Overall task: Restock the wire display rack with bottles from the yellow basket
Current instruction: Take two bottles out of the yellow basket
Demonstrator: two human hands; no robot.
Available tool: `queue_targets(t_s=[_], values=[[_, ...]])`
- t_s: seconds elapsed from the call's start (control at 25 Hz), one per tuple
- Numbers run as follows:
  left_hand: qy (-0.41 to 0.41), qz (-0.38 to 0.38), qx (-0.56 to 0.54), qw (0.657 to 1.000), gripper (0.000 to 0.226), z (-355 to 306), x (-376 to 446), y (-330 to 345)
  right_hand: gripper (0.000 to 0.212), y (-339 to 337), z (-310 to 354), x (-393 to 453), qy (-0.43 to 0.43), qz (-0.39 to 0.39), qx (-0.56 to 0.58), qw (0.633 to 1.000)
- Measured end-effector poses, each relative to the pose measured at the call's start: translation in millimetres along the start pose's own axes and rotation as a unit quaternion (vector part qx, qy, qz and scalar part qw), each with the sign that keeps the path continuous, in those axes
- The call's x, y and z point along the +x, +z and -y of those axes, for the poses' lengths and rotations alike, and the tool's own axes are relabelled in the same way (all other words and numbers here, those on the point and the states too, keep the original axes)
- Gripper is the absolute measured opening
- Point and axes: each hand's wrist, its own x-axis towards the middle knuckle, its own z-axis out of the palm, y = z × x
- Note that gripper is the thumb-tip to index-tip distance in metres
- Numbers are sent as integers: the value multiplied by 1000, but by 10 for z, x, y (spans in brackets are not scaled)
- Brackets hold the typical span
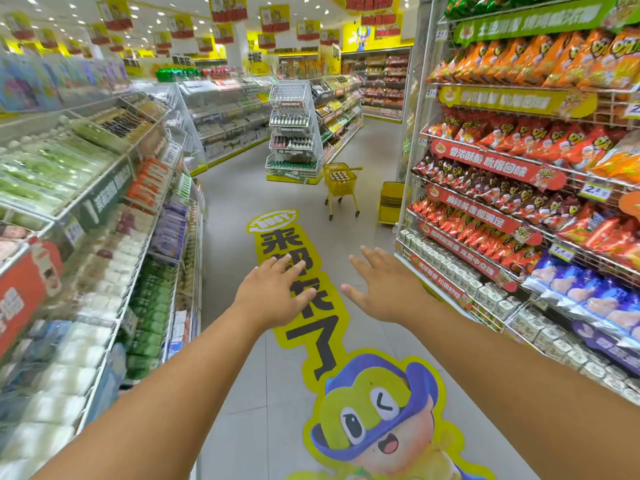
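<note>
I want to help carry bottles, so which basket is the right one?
Look down the aisle to the tall wire rack at its far end. Just right of it stands a yellow basket on wheels, with bottle tops showing inside. The yellow baskets stacked further right have no wheels.

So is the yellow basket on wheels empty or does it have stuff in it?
Loaded: the yellow basket shows rows of round bottle tops just below its rim.

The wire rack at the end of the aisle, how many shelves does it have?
4. The wire rack has shelves stacked one above another: top, second, third and bottom. Bottles fill the lower three.
</note>
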Motion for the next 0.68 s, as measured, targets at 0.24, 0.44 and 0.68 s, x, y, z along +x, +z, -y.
queue_targets(t_s=[0.24,0.44,0.68], values=[[-34,1,11,999,75,-52,1335,162,79,21,-779,1180,-12,-6,5,1000],[-41,-12,23,999,76,-49,2417,166,79,-180,-1309,2127,-20,2,9,1000],[-49,-7,20,999,77,311,3699,302,78,-105,-1618,3345,-26,-6,-6,1000]])
